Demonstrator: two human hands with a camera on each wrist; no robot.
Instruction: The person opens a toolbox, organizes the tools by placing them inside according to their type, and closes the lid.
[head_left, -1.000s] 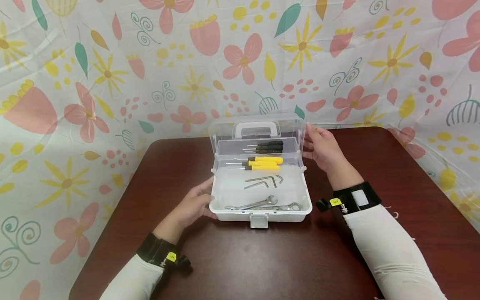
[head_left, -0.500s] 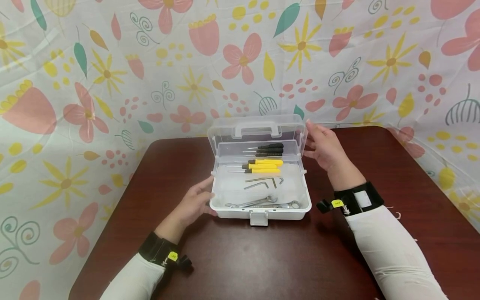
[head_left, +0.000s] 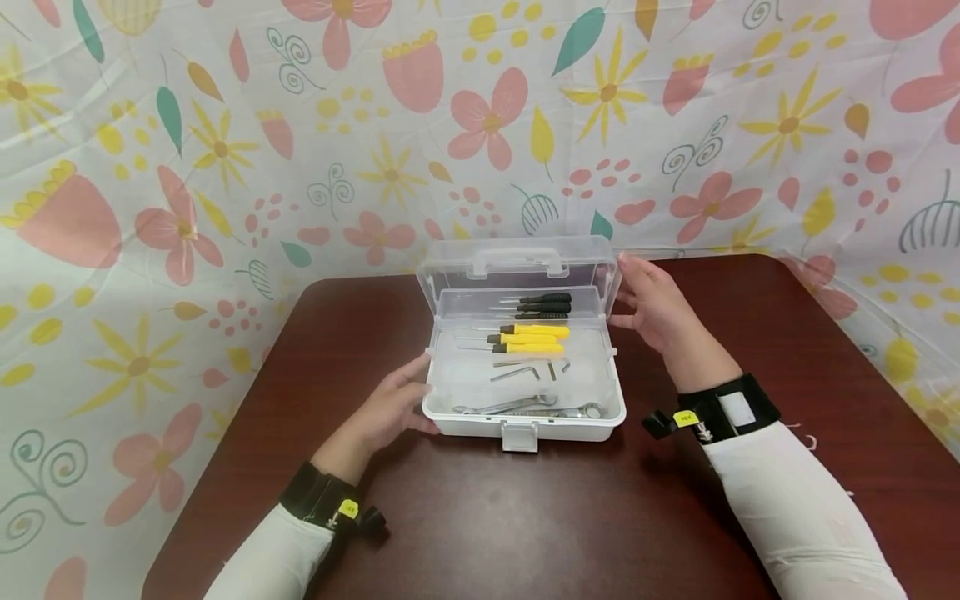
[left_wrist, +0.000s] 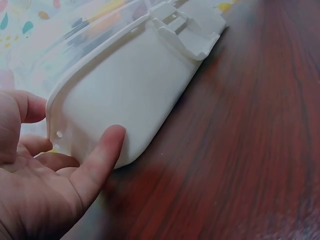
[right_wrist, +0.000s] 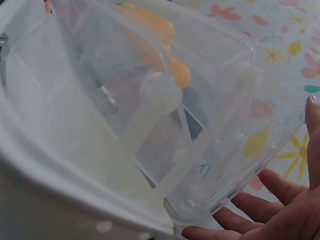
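Observation:
A white toolbox (head_left: 450,427) with a clear raised lid (head_left: 453,252) stands on the table. My left hand (head_left: 390,407) grips its left front corner; in the left wrist view the thumb (left_wrist: 102,157) presses the front wall while the other fingers go round the side. At the lid's right side, my right hand (head_left: 652,310) touches the clear plastic with spread, fairly straight fingers. Black-handled screwdrivers (head_left: 551,307) and yellow-handled screwdrivers (head_left: 536,338) lie in the upper trays. Hex keys (head_left: 517,372) lie below them, and wrenches (head_left: 510,407) near the front.
The toolbox's latch (head_left: 520,437) hangs down at the front. A dark red wooden table (head_left: 510,525) extends around it. Close behind the table hangs a flowered cloth (head_left: 315,142).
The lid has tilted forward and its handle now looks flatter. The trays with the screwdrivers have come slightly lower and forward. My right hand has moved a little with the lid; the left stays put.

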